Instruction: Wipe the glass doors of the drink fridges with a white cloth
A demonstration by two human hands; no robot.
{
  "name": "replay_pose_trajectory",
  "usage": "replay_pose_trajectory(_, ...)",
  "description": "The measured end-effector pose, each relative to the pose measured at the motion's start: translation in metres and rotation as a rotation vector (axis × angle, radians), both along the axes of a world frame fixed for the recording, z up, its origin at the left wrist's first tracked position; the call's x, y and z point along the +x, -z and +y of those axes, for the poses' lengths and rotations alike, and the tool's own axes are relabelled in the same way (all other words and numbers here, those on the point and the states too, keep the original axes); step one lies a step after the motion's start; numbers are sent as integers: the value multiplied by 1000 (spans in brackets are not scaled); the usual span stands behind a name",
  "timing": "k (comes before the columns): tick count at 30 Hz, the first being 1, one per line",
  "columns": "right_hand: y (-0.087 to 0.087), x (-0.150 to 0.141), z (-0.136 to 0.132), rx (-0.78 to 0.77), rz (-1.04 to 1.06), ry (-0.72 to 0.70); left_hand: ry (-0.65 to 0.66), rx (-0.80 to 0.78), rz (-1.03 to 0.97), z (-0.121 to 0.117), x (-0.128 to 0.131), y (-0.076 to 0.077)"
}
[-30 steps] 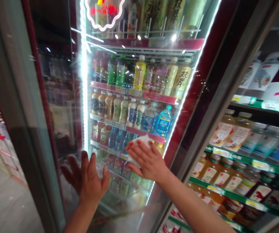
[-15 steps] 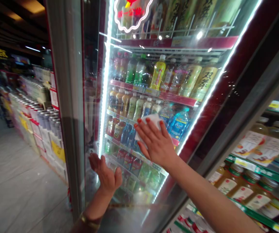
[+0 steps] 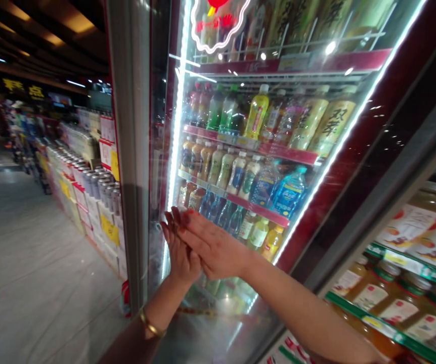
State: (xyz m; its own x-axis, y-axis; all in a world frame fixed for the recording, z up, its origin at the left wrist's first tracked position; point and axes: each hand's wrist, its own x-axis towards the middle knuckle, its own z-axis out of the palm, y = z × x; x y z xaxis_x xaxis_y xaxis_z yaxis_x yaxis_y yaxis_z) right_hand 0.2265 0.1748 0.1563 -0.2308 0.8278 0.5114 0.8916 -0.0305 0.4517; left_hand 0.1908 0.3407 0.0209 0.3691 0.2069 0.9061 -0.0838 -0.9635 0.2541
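My left hand (image 3: pixel 180 253) and my right hand (image 3: pixel 214 247) meet against the glass door (image 3: pixel 218 298) of a lit drinks fridge, the right lying across the left's fingers. Both have red-painted nails, and a gold bangle (image 3: pixel 150 323) circles my left wrist. The white cloth seen earlier does not show; it may be hidden between my hands, but I cannot tell. Behind the glass stand shelves of bottled drinks, including a yellow bottle (image 3: pixel 256 112) and a blue bottle (image 3: pixel 289 193).
A metal door post (image 3: pixel 129 151) rises just left of my hands. Stacked cans and boxes (image 3: pixel 96 184) line the aisle beyond it, above a pale floor (image 3: pixel 32 263). Another fridge with juice bottles (image 3: pixel 392 298) stands at the right.
My right hand has slid left across the glass and now overlaps my left hand. The white cloth no longer shows. The view has swung left, showing more of the aisle.
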Motion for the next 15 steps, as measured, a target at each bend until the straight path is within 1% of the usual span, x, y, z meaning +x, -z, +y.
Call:
replay_pose_trajectory(2, -8, -1, -35, 133, -10, 55, -39, -38, -55, 2, -1, -25)
replay_pose_trajectory(4, -9, 1, -77, 351, -40, 217, -73, -103, -115, 5, -1, -44)
replay_pose_trajectory(5, -6, 5, -98, 472, -54, 325, -83, -130, -135, 6, 0, -50)
replay_pose_trajectory(6, -1, 10, -117, 587, -61, 437, -91, -133, -142, 4, 3, -51)
replay_pose_trajectory(7, 6, 17, -133, 684, -63, 540, -94, -104, -137, 0, 6, -48)
replay_pose_trajectory(8, 14, 24, -146, 755, -65, 618, -89, -43, -124, -5, 9, -40)
replay_pose_trajectory(10, 34, 40, -161, 821, -83, 695, -55, 134, -93, -15, 11, -16)
replay_pose_trajectory(12, 54, 53, -163, 814, -116, 721, -26, 267, -88, -15, 7, 7)
replay_pose_trajectory(13, 63, 57, -162, 802, -136, 734, -34, 284, -97, -11, 3, 14)
replay_pose_trajectory(14, 70, 61, -160, 793, -159, 744, -64, 275, -108, -5, -1, 17)
replay_pose_trajectory(15, 76, 63, -158, 790, -181, 749, -107, 241, -119, 1, -4, 16)
